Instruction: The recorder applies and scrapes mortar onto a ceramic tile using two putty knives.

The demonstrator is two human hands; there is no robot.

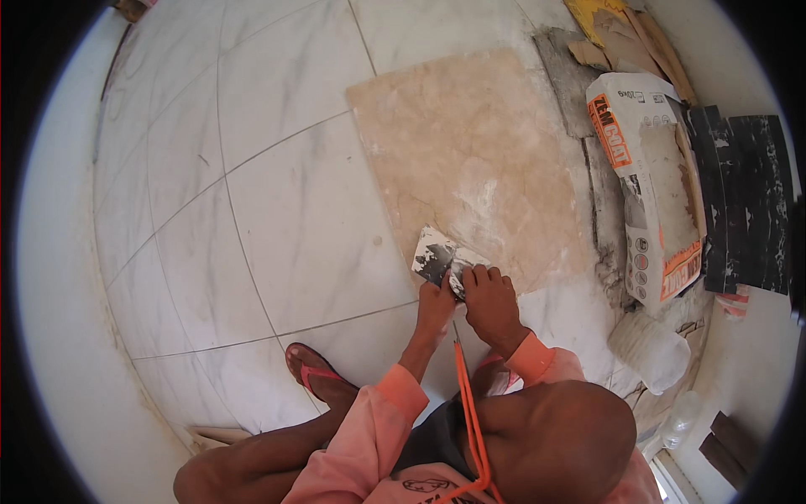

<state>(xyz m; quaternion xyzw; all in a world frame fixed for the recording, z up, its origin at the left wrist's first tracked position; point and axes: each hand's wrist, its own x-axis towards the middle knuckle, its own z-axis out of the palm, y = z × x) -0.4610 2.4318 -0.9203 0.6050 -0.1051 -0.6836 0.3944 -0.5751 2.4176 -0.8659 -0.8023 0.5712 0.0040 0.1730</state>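
Note:
In front of my feet, both hands are close together over the near edge of a beige tile-like sheet [470,143]. My left hand [433,306] is closed around the near end of a flat scraper [431,259], whose dark blade is patched with white filler. Fingers of my right hand [494,307] curl over a second white-smeared scraper [467,259] that touches or overlaps the first. The handles are mostly hidden by my fingers. A whitish powdery smear [482,202] marks the sheet just beyond the blades.
Glossy white tiles [311,218] surround the sheet's left side. To the right stands a torn-open white and orange powder bag [625,168], with black strips [747,202] beside it. A whitish translucent container [651,351] and clear bottle [682,418] lie nearer. Cardboard pieces [625,42] sit far right.

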